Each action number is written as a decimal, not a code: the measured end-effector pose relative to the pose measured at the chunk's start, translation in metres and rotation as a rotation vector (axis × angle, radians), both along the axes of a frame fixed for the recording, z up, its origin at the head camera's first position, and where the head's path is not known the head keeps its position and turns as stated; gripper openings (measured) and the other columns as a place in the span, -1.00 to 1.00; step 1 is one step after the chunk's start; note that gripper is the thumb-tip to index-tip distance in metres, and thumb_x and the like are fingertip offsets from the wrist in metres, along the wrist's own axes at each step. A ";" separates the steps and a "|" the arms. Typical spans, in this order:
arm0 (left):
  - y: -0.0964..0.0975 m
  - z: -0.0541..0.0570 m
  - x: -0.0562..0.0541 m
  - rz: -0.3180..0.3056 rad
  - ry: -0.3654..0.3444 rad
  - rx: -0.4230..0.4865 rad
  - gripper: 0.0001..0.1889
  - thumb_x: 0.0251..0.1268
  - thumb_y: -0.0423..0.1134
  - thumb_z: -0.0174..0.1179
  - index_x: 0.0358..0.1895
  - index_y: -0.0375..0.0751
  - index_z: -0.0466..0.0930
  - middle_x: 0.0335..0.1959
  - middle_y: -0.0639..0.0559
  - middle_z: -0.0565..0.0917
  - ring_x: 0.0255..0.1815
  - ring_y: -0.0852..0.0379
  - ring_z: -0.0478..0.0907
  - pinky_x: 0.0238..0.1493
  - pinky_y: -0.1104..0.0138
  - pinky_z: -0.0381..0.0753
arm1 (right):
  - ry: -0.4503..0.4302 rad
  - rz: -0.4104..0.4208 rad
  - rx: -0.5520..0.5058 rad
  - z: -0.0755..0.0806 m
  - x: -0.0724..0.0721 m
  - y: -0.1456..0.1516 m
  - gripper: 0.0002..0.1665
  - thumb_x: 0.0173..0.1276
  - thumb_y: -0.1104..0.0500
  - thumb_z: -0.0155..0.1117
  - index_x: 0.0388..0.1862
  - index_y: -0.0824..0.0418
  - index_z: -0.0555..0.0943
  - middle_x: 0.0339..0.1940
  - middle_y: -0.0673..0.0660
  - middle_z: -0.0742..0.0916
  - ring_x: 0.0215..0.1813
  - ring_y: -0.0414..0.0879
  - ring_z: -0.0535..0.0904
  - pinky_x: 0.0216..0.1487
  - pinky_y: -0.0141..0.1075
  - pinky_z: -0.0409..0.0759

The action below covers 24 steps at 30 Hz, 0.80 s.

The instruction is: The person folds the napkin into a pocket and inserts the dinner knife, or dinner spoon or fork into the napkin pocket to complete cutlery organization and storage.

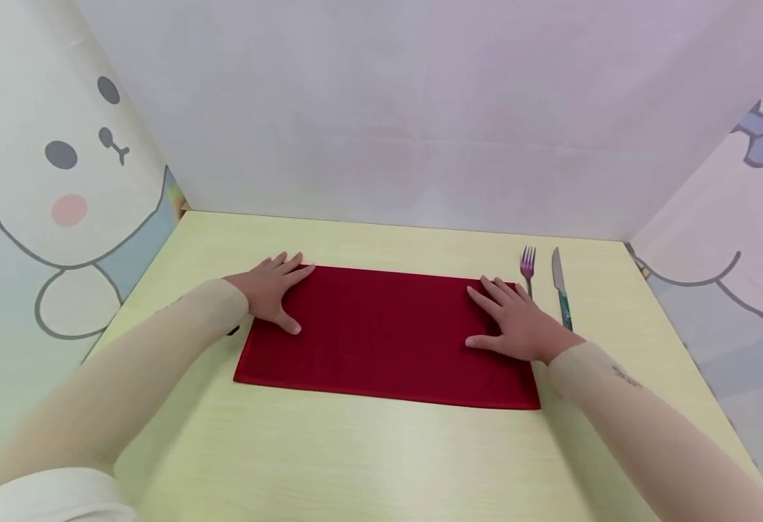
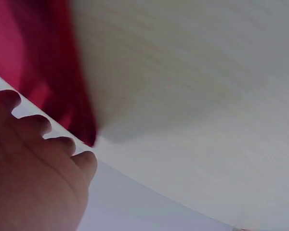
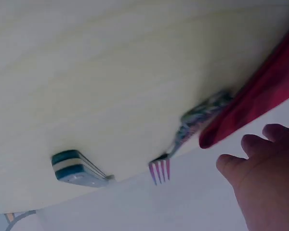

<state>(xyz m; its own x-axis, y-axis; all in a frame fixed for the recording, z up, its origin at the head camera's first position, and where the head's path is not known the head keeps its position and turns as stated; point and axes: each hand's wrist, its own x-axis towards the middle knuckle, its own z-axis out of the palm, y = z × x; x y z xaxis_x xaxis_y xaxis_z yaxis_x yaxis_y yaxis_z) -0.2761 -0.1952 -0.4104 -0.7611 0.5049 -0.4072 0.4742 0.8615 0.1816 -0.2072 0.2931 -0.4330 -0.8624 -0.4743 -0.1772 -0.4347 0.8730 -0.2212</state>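
Note:
A red rectangular cloth [image 1: 381,337] lies spread on the table in the head view, its long side running left to right. My left hand [image 1: 269,291] is over its left end, fingers straight and spread, the thumb pointing inward. Over the right end is my right hand [image 1: 515,325], its fingers also spread. Neither hand grips anything. Just beyond the cloth's right edge lies a fork [image 1: 528,261] with purplish tines, its handle partly hidden by the right hand. The right wrist view shows the fork's patterned handle [image 3: 202,115] beside the cloth edge.
To the right of the fork lies a table knife [image 1: 561,286] with a teal handle, its lower end behind the right wrist. The pale wooden table [image 1: 355,457] meets a white sheet [image 1: 381,145] at the back. Printed cartoon curtains [image 1: 48,239] hang on both sides.

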 end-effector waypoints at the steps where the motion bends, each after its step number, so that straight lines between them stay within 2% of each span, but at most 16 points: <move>1: 0.005 0.002 0.000 -0.005 -0.002 0.009 0.31 0.02 0.40 0.45 0.71 -0.06 -0.15 0.70 -0.23 -0.20 0.66 -0.37 -0.37 0.59 -0.18 -0.25 | -0.001 -0.011 -0.012 0.003 0.006 -0.001 0.28 0.27 -0.65 0.06 0.73 0.07 0.04 0.71 0.27 0.04 0.67 0.34 -0.18 0.58 0.26 -0.28; 4: 0.027 0.009 0.001 -0.040 -0.005 0.049 0.22 0.15 0.36 0.39 0.71 -0.03 -0.16 0.70 -0.19 -0.16 0.67 -0.32 -0.33 0.60 -0.17 -0.20 | -0.022 -0.049 -0.036 0.009 0.025 -0.004 0.29 0.30 -0.61 0.11 0.73 0.12 0.00 0.70 0.29 0.06 0.67 0.35 -0.14 0.57 0.30 -0.24; 6: 0.048 0.014 0.003 -0.075 0.007 0.066 0.14 0.23 0.31 0.36 0.71 0.00 -0.12 0.71 -0.14 -0.10 0.68 -0.25 -0.26 0.61 -0.12 -0.12 | -0.046 -0.074 -0.061 0.013 0.039 -0.006 0.31 0.30 -0.58 0.16 0.72 0.16 -0.02 0.69 0.32 0.08 0.65 0.37 -0.09 0.55 0.33 -0.13; 11: 0.118 0.030 0.015 -0.170 0.047 0.105 -0.03 0.33 0.18 0.34 0.69 0.07 0.03 0.65 0.06 0.15 0.65 -0.01 0.03 0.58 0.08 0.12 | -0.125 -0.149 -0.128 0.022 0.069 -0.005 0.33 0.29 -0.51 0.28 0.72 0.21 -0.02 0.67 0.37 0.09 0.60 0.45 0.02 0.44 0.37 0.20; 16: 0.188 0.044 0.023 -0.267 0.064 0.137 -0.13 0.41 0.15 0.28 0.67 0.07 0.09 0.57 0.13 0.28 0.56 0.10 0.18 0.53 0.18 0.22 | -0.195 -0.271 -0.205 0.026 0.087 -0.002 0.31 0.33 -0.43 0.31 0.71 0.25 -0.06 0.66 0.39 0.09 0.59 0.47 0.00 0.39 0.38 0.26; 19: 0.222 0.044 0.021 -0.286 0.069 0.150 -0.19 0.44 0.15 0.24 0.65 0.06 0.15 0.52 0.13 0.34 0.49 0.14 0.27 0.49 0.22 0.28 | -0.191 -0.313 -0.246 0.025 0.094 0.000 0.27 0.38 -0.37 0.31 0.68 0.36 -0.04 0.62 0.44 0.15 0.57 0.47 0.03 0.41 0.37 0.26; 22: 0.250 0.039 0.018 -0.262 0.060 0.175 -0.24 0.45 0.16 0.22 0.62 0.08 0.21 0.44 0.15 0.42 0.37 0.20 0.36 0.43 0.27 0.35 | -0.198 -0.370 -0.297 0.023 0.102 0.002 0.23 0.42 -0.35 0.29 0.65 0.43 0.00 0.58 0.46 0.22 0.55 0.48 0.09 0.40 0.35 0.29; 24: 0.266 0.034 0.018 -0.234 0.052 0.197 -0.26 0.44 0.17 0.22 0.61 0.10 0.24 0.38 0.16 0.47 0.29 0.21 0.41 0.39 0.28 0.38 | -0.220 -0.427 -0.338 0.023 0.108 0.003 0.20 0.44 -0.35 0.27 0.64 0.42 0.04 0.55 0.47 0.27 0.50 0.48 0.19 0.34 0.31 0.40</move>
